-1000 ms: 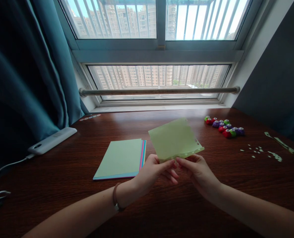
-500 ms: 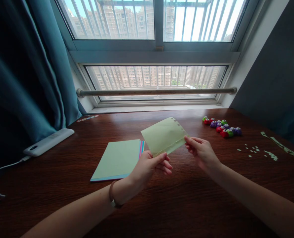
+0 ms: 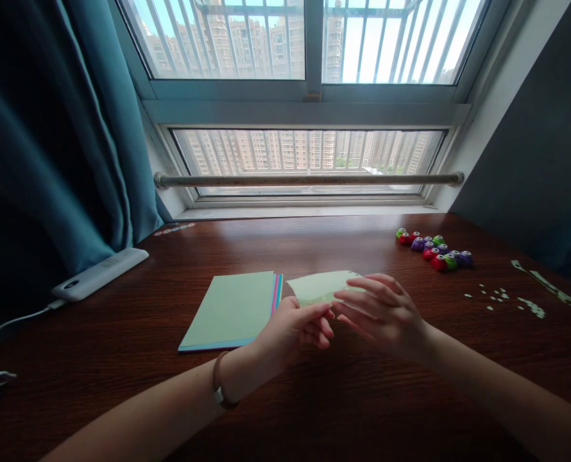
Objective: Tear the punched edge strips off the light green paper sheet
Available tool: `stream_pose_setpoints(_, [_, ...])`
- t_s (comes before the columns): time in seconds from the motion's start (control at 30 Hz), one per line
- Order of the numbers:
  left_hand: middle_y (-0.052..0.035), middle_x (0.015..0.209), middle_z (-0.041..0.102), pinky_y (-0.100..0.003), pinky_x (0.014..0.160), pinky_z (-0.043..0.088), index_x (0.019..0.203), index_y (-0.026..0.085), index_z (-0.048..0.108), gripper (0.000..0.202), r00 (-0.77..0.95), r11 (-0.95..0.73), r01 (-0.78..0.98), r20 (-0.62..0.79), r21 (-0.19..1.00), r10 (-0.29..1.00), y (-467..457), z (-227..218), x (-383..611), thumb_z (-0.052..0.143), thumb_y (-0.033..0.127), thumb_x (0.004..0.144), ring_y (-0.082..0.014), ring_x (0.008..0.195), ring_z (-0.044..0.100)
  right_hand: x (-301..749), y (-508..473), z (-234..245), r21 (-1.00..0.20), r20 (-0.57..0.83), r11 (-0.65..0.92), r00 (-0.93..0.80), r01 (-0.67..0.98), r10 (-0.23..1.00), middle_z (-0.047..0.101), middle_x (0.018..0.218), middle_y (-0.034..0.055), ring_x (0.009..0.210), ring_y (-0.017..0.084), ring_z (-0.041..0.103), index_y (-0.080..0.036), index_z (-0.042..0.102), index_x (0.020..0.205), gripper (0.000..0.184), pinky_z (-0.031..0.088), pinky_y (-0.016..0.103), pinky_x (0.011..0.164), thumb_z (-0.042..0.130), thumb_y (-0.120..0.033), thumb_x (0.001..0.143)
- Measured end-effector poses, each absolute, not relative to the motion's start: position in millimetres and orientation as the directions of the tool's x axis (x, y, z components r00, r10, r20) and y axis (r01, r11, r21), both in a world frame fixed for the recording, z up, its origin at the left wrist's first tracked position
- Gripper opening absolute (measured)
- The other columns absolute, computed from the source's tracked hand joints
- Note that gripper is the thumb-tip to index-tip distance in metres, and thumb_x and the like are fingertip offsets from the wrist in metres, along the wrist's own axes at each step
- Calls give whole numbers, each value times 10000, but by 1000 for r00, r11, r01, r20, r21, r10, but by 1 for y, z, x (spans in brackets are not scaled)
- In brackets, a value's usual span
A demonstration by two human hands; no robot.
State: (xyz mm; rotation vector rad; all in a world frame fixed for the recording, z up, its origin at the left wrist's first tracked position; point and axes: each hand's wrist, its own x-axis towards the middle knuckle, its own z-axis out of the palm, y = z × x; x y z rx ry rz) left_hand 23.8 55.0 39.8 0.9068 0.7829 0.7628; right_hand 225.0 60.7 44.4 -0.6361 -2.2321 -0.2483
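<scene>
As daylight came through the barred window (image 3: 309, 38), a person's left hand (image 3: 295, 324) pinched the near edge of a pale green sheet (image 3: 317, 285) between thumb and fingertips. The right hand (image 3: 382, 311) lay over the sheet with its fingers spread and flat, palm down. The sheet was held low over the dark wooden counter (image 3: 362, 398), just to the right of a stack of coloured paper (image 3: 232, 308) (whether it was doubled over could not be told from this angle). To be done well, the pressing seemed to call for a steady left pinch so the edges could not slip. It also called for an even stroke of the flat right fingers outward from that pinch, since thin paper would likely crease crooked under a lopsided push. A row of small coloured punches (image 3: 434, 250) and scattered paper bits (image 3: 497, 296) lay well apart to the right.
</scene>
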Motion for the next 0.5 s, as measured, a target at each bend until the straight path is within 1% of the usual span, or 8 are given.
stream_pose_setpoints(0.03, [-33, 567, 603, -153, 439, 419, 702, 80, 607, 257, 524, 456, -246, -278, 855, 805, 53, 39, 25, 632, 332, 746, -78, 434, 535, 223, 57, 43, 41, 697, 870, -638, 491, 328, 653, 1029, 24, 1063, 204, 518, -251, 610, 1071, 299, 384, 372, 928, 588, -139, 795])
stream_pose_setpoints(0.07, [-30, 569, 602, -151, 441, 424, 687, 81, 603, 245, 547, 503, -256, -305, 826, 779, 52, 39, 26, 641, 318, 736, -75, 434, 536, 221, 55, 42, 60, 675, 874, -665, 482, 320, 660, 1011, 32, 1046, 202, 529, -228, 606, 1074, 287, 395, 371, 913, 554, -121, 813])
stream_pose_setpoints(0.17, [-24, 576, 598, -144, 451, 434, 684, 84, 602, 225, 593, 611, -250, -380, 751, 710, 48, 41, 27, 664, 298, 715, -69, 444, 542, 218, 52, 39, 25, 671, 878, -659, 478, 340, 678, 922, 54, 941, 198, 574, -193, 613, 1046, 250, 442, 362, 826, 493, -118, 841])
stream_pose_setpoints(0.23, [-15, 564, 588, -133, 453, 429, 712, 86, 607, 222, 594, 636, -234, -410, 735, 692, 46, 45, 27, 670, 299, 716, -59, 445, 537, 219, 52, 40, 26, 676, 876, -654, 481, 339, 685, 895, 53, 911, 196, 587, -198, 619, 1031, 248, 444, 358, 800, 484, -116, 839])
stream_pose_setpoints(0.33, [13, 490, 538, -125, 394, 378, 701, 89, 604, 249, 569, 624, -211, -425, 752, 704, 45, 53, 26, 680, 326, 708, -39, 382, 472, 222, 50, 47, 57, 690, 846, -633, 530, 351, 694, 911, 30, 954, 202, 586, -229, 622, 1027, 271, 413, 361, 818, 501, -102, 819])
stream_pose_setpoints(0.4, [36, 416, 478, -132, 336, 300, 660, 97, 589, 288, 543, 595, -204, -416, 777, 730, 43, 58, 25, 675, 369, 704, -29, 317, 388, 224, 49, 53, 67, 710, 826, -608, 560, 355, 697, 912, 15, 970, 204, 584, -241, 630, 1016, 285, 394, 354, 824, 518, -92, 801])
stream_pose_setpoints(0.47, [58, 330, 382, -145, 300, 195, 590, 116, 544, 359, 488, 532, -207, -384, 821, 784, 41, 63, 23, 635, 437, 723, -24, 264, 285, 226, 48, 62, 3, 722, 805, -558, 593, 408, 702, 870, 18, 918, 206, 597, -232, 658, 961, 247, 392, 348, 802, 535, -106, 788])
stream_pose_setpoints(0.5, [65, 299, 330, -154, 296, 152, 547, 129, 504, 402, 435, 475, -207, -354, 855, 828, 40, 65, 21, 609, 468, 735, -25, 251, 241, 227, 49, 67, -81, 714, 787, -515, 612, 474, 702, 824, 26, 858, 204, 606, -220, 677, 906, 203, 401, 342, 771, 544, -125, 786])
